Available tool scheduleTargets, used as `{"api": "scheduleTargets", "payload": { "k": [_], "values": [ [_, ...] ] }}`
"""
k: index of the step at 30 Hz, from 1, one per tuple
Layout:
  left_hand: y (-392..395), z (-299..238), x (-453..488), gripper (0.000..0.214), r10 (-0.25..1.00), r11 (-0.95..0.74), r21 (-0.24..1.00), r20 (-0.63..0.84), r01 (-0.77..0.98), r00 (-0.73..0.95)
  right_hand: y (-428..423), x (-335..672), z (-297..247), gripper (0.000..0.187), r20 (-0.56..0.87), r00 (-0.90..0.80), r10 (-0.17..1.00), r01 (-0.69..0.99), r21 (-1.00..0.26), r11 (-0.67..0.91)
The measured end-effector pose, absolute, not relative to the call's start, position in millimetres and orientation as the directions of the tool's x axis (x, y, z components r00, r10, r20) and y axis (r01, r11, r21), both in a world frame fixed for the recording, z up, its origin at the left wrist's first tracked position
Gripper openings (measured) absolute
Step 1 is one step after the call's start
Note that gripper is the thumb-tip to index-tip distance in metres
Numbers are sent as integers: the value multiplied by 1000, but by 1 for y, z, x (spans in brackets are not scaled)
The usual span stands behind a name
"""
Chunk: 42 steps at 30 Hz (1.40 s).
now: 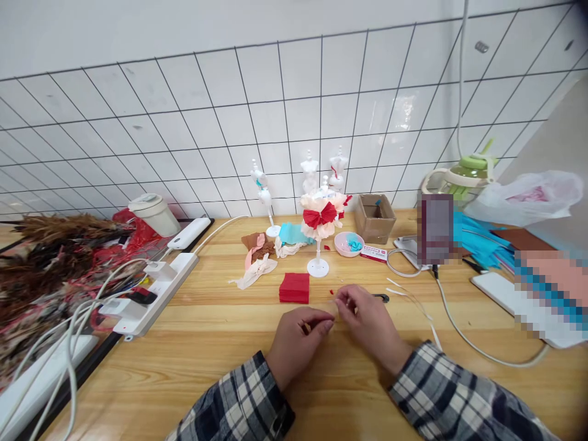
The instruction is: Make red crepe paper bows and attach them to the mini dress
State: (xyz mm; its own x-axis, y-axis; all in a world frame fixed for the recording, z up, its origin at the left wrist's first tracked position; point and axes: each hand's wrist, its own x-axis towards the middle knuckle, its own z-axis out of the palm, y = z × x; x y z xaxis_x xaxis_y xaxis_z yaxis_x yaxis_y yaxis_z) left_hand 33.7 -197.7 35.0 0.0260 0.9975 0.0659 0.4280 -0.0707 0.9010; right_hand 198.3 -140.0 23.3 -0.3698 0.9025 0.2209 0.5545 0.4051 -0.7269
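Note:
My left hand is over the wooden table with thumb and forefinger pinched together. Close to its right, my right hand also pinches, its fingertips almost meeting the left ones. Whatever lies between the fingers is too small to make out. Just beyond the left hand sits a stack of red crepe-paper squares. Behind both hands stands a white miniature dress form wearing a cream ruffled dress with a red bow. A dark-handled tool is partly hidden behind my right hand.
More white dress forms stand near the tiled wall. Brown and cream scraps, a pink bowl and a cardboard box are behind. White strips and a cable lie right; a power strip lies left.

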Motion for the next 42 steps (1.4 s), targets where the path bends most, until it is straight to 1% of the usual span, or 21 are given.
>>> {"api": "scheduleTargets", "payload": {
  "k": [2,4,6,9,12,16,18,21,24,28,33,42],
  "values": [
    [-198,33,36,18,999,-46,895,33,444,35,-146,196,26,10,295,-463,836,596,-594,540],
    [-198,31,37,19,999,-30,872,35,489,-1,-150,195,27,13,318,-524,790,608,-509,609],
    [-196,31,36,19,998,-23,850,49,526,-34,-153,193,27,15,322,-548,772,615,-470,633],
    [-195,31,33,21,998,-29,840,59,542,-37,-154,193,27,18,312,-563,765,619,-455,641],
    [-194,30,32,22,997,-54,816,73,576,-11,-154,193,28,18,284,-583,761,607,-471,640],
    [-195,29,31,23,997,-67,777,81,626,7,-153,195,30,17,219,-588,779,543,-606,581],
    [-196,29,31,22,996,-61,781,85,622,-9,-152,196,30,16,205,-587,783,500,-668,551],
    [-195,30,30,21,996,-45,812,83,582,-39,-151,196,31,17,210,-588,781,460,-708,536],
    [-195,31,31,21,995,-28,844,77,535,-69,-152,195,31,17,216,-595,774,447,-711,542],
    [-194,32,33,21,996,-8,877,51,480,-78,-153,195,30,14,214,-569,794,475,-703,530],
    [-193,31,35,22,999,-4,901,27,434,-47,-153,196,28,16,236,-577,782,488,-669,561],
    [-192,34,33,23,1000,0,940,0,340,0,-151,198,30,18,249,-560,790,517,-640,568]
  ]
}}
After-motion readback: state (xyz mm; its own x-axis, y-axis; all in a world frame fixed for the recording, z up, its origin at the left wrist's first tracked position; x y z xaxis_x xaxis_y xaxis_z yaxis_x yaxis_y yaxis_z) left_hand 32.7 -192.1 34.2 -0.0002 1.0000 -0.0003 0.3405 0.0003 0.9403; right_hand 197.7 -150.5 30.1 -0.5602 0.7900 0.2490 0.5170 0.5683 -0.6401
